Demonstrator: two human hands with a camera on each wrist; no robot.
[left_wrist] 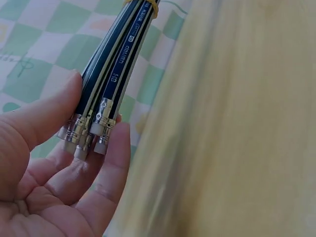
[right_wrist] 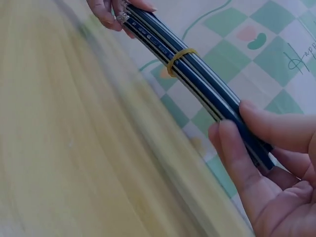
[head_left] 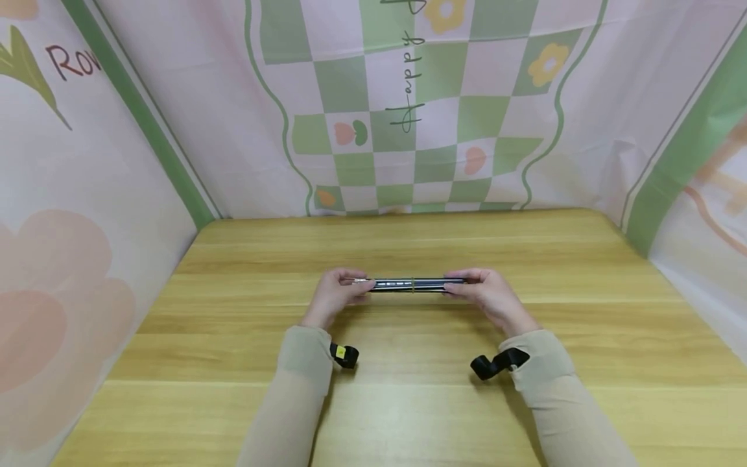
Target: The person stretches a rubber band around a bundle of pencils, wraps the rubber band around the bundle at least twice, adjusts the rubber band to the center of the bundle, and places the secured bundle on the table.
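Note:
A bundle of dark blue striped pencils (head_left: 397,285) lies level between both hands, over the middle of the table. A yellow rubber band (right_wrist: 180,60) wraps round its middle. My left hand (head_left: 337,295) pinches the eraser end; in the left wrist view the thumb and fingers close round the metal ferrules (left_wrist: 98,121) and white erasers. At the opposite end my right hand (head_left: 489,296) grips the pencils between thumb and fingers, with the flat unsharpened tips (right_wrist: 264,165) by the palm. White lettering with "HB" shows on one pencil.
The wood-grain table (head_left: 403,395) spreads under both arms. A patterned cloth (head_left: 432,117) with green checks hangs behind its far edge, and more cloth hangs at both sides. Black camera mounts (head_left: 345,355) sit at the wrists, on beige sleeves (head_left: 303,383).

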